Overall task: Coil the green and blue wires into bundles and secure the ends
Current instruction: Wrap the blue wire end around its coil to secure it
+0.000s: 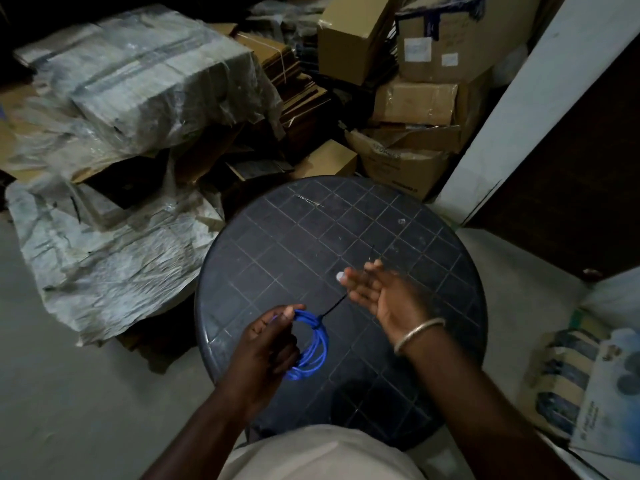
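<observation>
Left hand [266, 341] pinches one blue wire coil [310, 344], thumb over the top of the loops, fingers curled through the ring; the coil's near-left arc is hidden behind those fingers. The ring hangs upright over the dark round table [433, 216], its long axis running top to bottom. One black tie [330, 308] cinches the loops just right of the thumb, its tail pointing up and right toward the other hand. Right hand [381, 296] is blurred, palm up, fingers spread, holding nothing; one bangle [420, 332] on its wrist
</observation>
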A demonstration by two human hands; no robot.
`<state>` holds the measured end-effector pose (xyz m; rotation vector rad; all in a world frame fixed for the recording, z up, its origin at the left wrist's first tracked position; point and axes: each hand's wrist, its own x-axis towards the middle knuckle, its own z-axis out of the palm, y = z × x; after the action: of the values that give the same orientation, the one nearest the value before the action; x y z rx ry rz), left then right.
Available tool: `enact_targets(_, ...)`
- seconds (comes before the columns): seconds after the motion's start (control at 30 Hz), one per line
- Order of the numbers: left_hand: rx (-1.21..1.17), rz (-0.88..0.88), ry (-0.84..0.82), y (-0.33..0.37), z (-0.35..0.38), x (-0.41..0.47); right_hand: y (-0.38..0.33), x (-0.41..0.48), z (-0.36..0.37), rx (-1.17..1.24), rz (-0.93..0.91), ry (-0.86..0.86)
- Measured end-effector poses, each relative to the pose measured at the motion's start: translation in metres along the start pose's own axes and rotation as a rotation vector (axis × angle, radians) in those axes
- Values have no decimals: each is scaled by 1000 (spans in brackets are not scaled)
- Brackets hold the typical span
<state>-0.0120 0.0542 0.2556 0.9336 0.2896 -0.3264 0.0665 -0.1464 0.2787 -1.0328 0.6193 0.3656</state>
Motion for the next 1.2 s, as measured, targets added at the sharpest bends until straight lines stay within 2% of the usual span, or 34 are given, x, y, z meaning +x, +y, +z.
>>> enact_targets(0.07, -100, 4, 101, -8, -11, 10, 34, 1, 5, -174, 15, 25)
enact_targets(0.17, -172, -5, 180, -22, -26, 30, 90, -9, 9, -384, 139, -101)
enact_targets(0.23, -163, -42, 215, -34, -34, 46, 116, -8, 4, -377, 190, -150)
enact_targets(0.3, -110, -83, 255, -49, -39, 62, 127, 7, -5, -317, 189, -83)
enact_targets(0.43, 121, -138, 331, -80, -41, 108, 129, 62, -26, -280, 137, 104)
enact_targets(0.57, 376, -153, 323, -105, -46, 168, 121, 123, -48, -324, 108, 258)
enact_targets(0.67, 595, -223, 298, -124, -67, 214, 116, 168, -65, -376, 76, 288)
enact_targets(0.77, 806, -295, 236, -172, -122, 271, 116, 205, -79, -427, 81, 317)
enact_targets(0.83, 896, -333, 254, -183, -134, 294, 120, 224, -86, -472, 83, 330)
enact_targets(1.03, 1072, -392, 342, -168, -103, 317, 129, 256, -96, -574, 68, 422)
enact_targets(1.2, 1205, -393, 308, -173, -87, 318, 145, 268, -104, -722, 67, 462)
